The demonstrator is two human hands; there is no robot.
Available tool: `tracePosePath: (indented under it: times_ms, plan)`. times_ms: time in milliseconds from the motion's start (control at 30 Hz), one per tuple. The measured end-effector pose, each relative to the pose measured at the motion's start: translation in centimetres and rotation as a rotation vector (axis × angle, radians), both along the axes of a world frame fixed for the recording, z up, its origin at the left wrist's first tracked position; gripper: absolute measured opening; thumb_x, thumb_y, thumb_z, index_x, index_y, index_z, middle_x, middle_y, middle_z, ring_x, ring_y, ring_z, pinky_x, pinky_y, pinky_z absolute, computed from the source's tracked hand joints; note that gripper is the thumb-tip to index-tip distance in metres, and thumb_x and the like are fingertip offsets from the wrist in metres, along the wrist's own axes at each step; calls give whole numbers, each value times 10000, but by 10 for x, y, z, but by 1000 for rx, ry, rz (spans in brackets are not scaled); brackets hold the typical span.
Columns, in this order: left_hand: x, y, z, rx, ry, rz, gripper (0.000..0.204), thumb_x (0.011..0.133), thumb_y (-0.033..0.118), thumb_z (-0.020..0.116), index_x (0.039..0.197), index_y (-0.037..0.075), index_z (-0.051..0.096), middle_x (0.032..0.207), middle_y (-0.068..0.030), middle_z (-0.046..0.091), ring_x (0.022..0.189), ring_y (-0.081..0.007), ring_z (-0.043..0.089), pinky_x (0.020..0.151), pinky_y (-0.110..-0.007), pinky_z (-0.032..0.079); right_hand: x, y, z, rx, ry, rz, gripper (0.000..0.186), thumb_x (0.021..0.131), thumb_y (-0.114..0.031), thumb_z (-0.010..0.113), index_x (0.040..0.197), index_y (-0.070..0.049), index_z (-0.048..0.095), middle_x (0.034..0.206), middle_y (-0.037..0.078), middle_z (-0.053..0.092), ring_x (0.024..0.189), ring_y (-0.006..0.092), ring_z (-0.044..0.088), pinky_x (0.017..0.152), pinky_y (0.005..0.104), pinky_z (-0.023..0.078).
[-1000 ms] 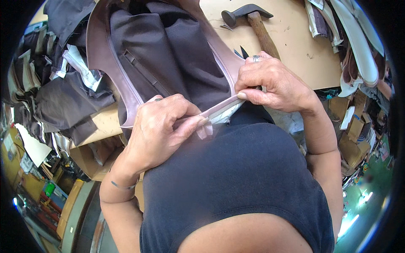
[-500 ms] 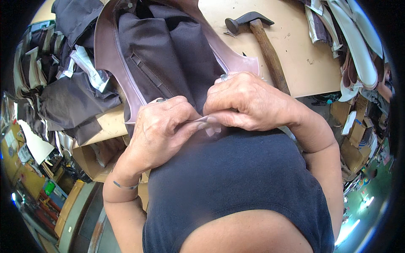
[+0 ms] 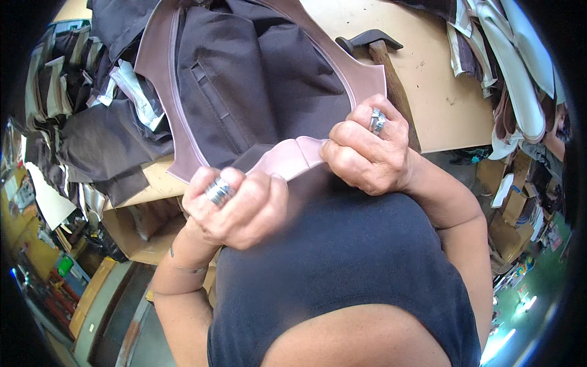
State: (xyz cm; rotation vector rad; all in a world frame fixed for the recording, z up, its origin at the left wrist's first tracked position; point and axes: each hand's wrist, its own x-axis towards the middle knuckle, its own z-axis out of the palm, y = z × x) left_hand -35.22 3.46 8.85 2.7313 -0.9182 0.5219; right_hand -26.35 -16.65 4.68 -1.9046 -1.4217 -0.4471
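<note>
A bag with pinkish leather trim and a dark fabric lining lies at the table's near edge. My left hand is closed on the near part of its trim, with a wide silver ring on one finger. Gripping the same trim farther right is my right hand, which also wears a ring. Between the two hands the pink leather trim is drawn out, with a seam line across it. A slit pocket shows in the lining. My fingers partly cover the trim's edge.
A hammer with a wooden handle lies on the table, right of the bag. Dark fabric pieces are heaped at the left. Pale strap-like pieces hang at the right. An open carton stands under the table.
My hands have moved apart and turned so the knuckles and rings face up. The trim between them, pinched together before, is now spread out. The bag's opening looks wider.
</note>
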Motion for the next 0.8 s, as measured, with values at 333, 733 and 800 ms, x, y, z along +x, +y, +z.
tracePosePath:
  times_ms: [333,733,800]
  plan:
    - [-6,6,-10,129,-139,-235,187,510,161,542,685,180,478,677,44,458,564,-52,415,532,-215,282,-4,-18,-21,51,-35,-105,154,617,-159,601,663,-140,456,661,-27,507,534,88,479,732,273,358]
    - [23,5,5,-92,341,25,113,683,229,613,707,141,547,787,-5,547,706,-153,534,674,-312,391,-3,1,-4,-21,-45,154,144,670,-199,621,736,-85,565,669,-21,467,571,95,460,557,259,357]
    - [46,25,14,-152,405,133,140,734,245,624,797,121,605,961,-63,564,898,-226,541,784,-366,403,-4,2,-2,-35,-6,154,149,669,-195,616,731,-69,565,643,-14,457,563,104,466,551,265,357]
